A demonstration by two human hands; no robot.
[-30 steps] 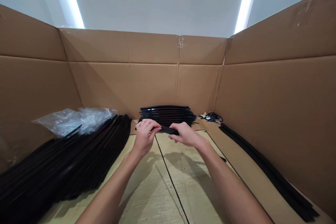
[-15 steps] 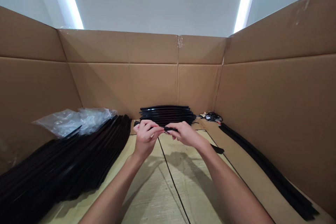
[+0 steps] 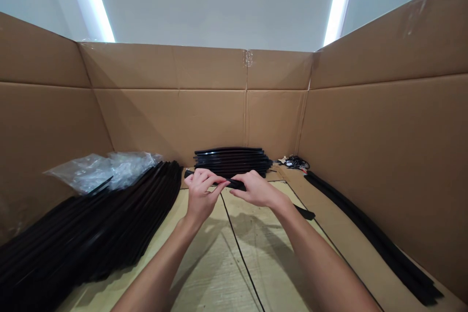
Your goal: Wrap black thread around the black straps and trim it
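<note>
A black strip (image 3: 237, 185) is stretched sideways between my two hands, above the pale board. My left hand (image 3: 203, 190) pinches it with thumb and forefinger, the other fingers curled over its left part. On the right, my right hand (image 3: 253, 188) is closed around the strip, thumb below and fingers above. One end of the strip pokes out left of my left hand; a black end (image 3: 305, 212) shows beyond my right forearm, and I cannot tell if it is the same piece. Just behind my hands lies a stack of black strips (image 3: 230, 160).
A large pile of long black strips (image 3: 106, 224) fills the left side, with clear plastic bags (image 3: 106, 169) on its far end. More long black strips (image 3: 369, 231) lie along the right cardboard wall (image 3: 387, 146). Small dark cords (image 3: 295, 161) sit in the far right corner.
My right hand's fingers have shifted on the strip, with the thumb now more apart from my left fingertips. My left hand keeps its pinch. The piles are unchanged.
</note>
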